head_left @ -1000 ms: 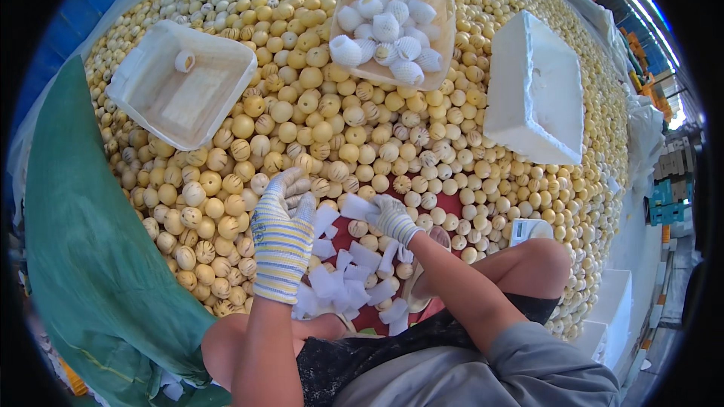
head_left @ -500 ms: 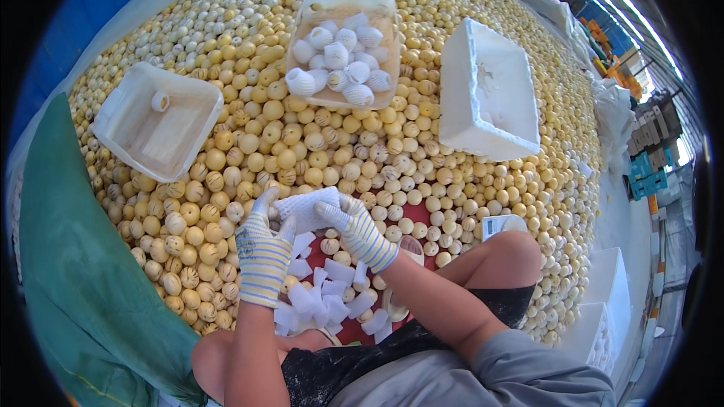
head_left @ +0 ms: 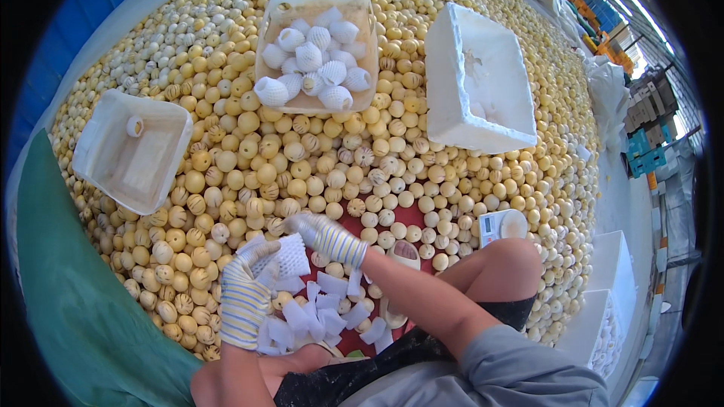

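Observation:
My left hand, in a striped knit glove, grips a white foam net sleeve low in front of me. My right hand, gloved alike, is off the sleeve, just beyond it. Its fingers stretch leftward over the pale yellow, striped melons, and I see nothing held in them; whether they touch a melon is unclear. Loose flat foam sleeves lie scattered below my hands, on a red surface among a few melons.
A whitish tub with several foam-wrapped melons stands ahead. To the left is another tub holding one small ring-like piece; to the right, a white foam box. A small scale sits by my right knee. Green cloth lies at left.
My right hand has let go of the foam sleeve and moved left and forward onto the melons. My left hand has drawn the sleeve down and slightly nearer. The view has shifted a little.

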The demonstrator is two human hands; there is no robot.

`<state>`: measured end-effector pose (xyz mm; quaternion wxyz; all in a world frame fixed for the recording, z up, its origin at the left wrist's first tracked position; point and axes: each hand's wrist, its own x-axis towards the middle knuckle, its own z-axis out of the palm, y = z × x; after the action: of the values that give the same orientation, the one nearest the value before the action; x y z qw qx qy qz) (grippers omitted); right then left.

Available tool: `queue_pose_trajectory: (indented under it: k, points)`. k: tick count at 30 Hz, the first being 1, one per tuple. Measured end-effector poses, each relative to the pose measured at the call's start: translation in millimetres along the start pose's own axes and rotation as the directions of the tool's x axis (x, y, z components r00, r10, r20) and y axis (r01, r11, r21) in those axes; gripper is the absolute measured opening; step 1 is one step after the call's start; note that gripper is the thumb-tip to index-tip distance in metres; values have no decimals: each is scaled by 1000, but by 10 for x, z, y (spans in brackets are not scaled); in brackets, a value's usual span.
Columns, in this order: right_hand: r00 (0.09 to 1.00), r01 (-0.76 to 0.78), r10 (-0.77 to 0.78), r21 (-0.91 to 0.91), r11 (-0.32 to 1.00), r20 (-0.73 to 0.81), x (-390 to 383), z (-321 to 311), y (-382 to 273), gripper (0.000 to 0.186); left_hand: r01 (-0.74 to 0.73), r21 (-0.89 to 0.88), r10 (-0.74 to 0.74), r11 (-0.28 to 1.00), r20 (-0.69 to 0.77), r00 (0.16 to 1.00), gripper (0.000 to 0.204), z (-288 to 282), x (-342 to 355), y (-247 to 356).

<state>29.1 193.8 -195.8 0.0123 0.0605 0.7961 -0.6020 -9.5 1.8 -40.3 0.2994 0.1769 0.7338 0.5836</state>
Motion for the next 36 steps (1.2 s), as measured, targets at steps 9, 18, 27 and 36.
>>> queue_pose_trajectory:
  k: [9, 18, 27, 36]
  points:
    - [843, -511, 274, -849, 136, -464, 463, -2050, 1111, 63, 153, 72, -154, 986, 17, 988, 31, 151, -2, 330]
    - [700, -698, 366, -480, 531, -614, 503, -2205, 1087, 49, 35, -40, -39, 999, -118, 992, 46, 154, 84, 154]
    - [939, -318, 4, 864, 391, 344, 140, -963, -319, 50, -221, 138, 251, 965, -264, 931, 64, 62, 92, 64]
    - [986, -168, 118, 592, 788, 122, -368, -282, -1285, 42, -254, -244, 219, 936, -161, 962, 71, 89, -39, 96]
